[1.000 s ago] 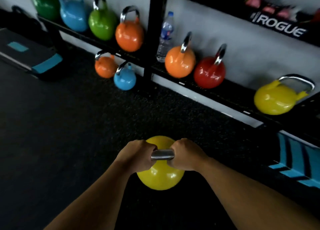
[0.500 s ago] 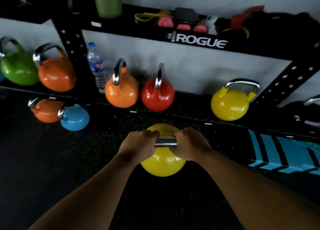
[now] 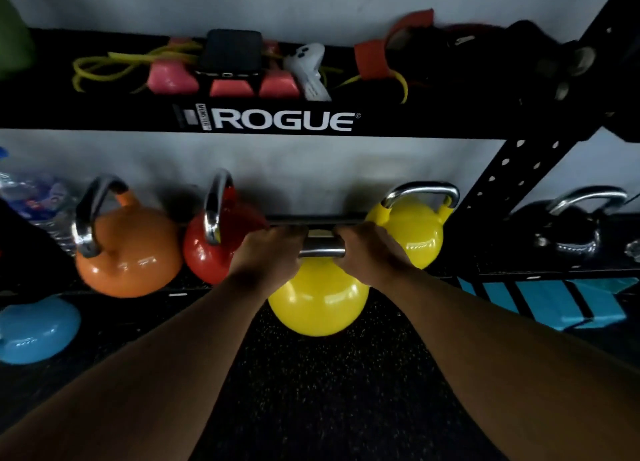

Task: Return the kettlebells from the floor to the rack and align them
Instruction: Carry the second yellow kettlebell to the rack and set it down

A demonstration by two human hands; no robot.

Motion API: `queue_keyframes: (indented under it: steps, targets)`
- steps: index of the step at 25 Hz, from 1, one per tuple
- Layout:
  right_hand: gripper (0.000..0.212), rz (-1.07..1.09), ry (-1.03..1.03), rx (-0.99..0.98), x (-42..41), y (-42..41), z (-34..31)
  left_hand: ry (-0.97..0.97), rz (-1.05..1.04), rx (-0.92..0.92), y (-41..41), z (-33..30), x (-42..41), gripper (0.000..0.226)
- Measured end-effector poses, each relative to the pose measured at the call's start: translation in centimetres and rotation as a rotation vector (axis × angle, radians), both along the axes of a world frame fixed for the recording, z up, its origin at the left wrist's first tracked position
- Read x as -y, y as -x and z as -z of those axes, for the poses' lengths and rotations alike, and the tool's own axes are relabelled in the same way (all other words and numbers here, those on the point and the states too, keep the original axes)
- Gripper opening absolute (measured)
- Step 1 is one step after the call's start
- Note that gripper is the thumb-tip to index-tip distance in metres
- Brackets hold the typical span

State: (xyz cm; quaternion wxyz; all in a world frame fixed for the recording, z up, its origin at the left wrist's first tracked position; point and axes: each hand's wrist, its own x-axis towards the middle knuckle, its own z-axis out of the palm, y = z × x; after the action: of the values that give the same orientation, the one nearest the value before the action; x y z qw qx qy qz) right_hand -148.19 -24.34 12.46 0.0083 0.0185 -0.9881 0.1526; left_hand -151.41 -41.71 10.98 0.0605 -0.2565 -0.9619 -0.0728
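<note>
A: Both hands are wrapped around the steel handle of the yellow kettlebell (image 3: pixel 317 297); the left hand (image 3: pixel 268 252) and the right hand (image 3: pixel 369 251) are fisted side by side on the bar, with a short stretch of bare metal between them; the bell hangs below the knuckles, off the floor, just in front of the rack shelf (image 3: pixel 304 220).

B: And the gap it is heading for?

A: Straight beyond the knuckles; the red kettlebell (image 3: pixel 214 249) sits just outside the left hand, the second yellow kettlebell (image 3: pixel 412 232) just outside the right hand; the orange kettlebell (image 3: pixel 128 252) is further out to the left, touching the red one.

B: What could go wrong?

A: The slot looks tight, I judge; a swing on the way in could knock either neighbour, or trap knuckles against the red bell's upright handle; if the base comes in too low it could catch the shelf edge and tip back; the blue kettlebell (image 3: pixel 36 329), on the floor below and left of the left hand, is a trip risk.

B: Any change from half a second ago?

A: The rack fills far more of the view; the hands are now level with the shelf bells, where before they sat well short and below; the grip is unchanged.
</note>
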Motion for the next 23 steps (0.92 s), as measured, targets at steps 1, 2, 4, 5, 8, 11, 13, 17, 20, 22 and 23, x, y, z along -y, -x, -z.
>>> queue_keyframes:
  steps: [1,2,4,5,8,11,13,17,20,22,23]
  targets:
    - [0.032,0.011,0.003,-0.011,-0.5,1.6,0.4,-0.001,-0.002,-0.012,1.8,0.6,-0.6,0.037]
    - [0.034,0.021,0.008,-0.017,-0.9,3.0,0.8,-0.004,0.001,-0.02,3.4,1.1,-1.1,0.038]
    - [0.034,0.046,0.012,-0.015,-1.8,5.5,2.3,-0.023,0.03,-0.055,6.1,2.5,-2.0,0.038]
    - [0.032,0.064,0.018,-0.014,-2.2,6.4,3.2,-0.011,0.044,-0.07,7.1,3.4,-2.4,0.038]
    - [0.029,0.093,0.062,-0.016,-2.6,8.2,5.6,-0.004,0.071,-0.048,8.8,5.1,-3.2,0.03]
    - [0.029,0.131,0.048,-0.005,-3.5,10.3,6.7,-0.027,0.037,0.006,10.6,5.6,-4.3,0.024]
    - [0.024,0.135,0.032,0.011,-3.9,11.7,6.7,-0.043,-0.015,0.056,11.9,5.3,-4.8,0.022]
    - [0.019,0.104,0.045,0.003,-4.0,14.1,7.0,-0.116,-0.13,0.138,13.5,5.2,-5.6,0.018]
    - [0.025,0.051,0.056,0.012,-4.5,14.9,7.4,-0.122,-0.165,0.128,14.1,5.4,-6.0,0.019]
    - [0.026,0.009,0.054,0.005,-4.9,15.1,7.6,-0.182,-0.19,0.105,13.7,5.6,-6.2,0.013]
    - [0.026,-0.002,0.047,-0.003,-5.2,15.1,7.6,-0.227,-0.211,0.109,13.4,5.8,-6.4,0.012]
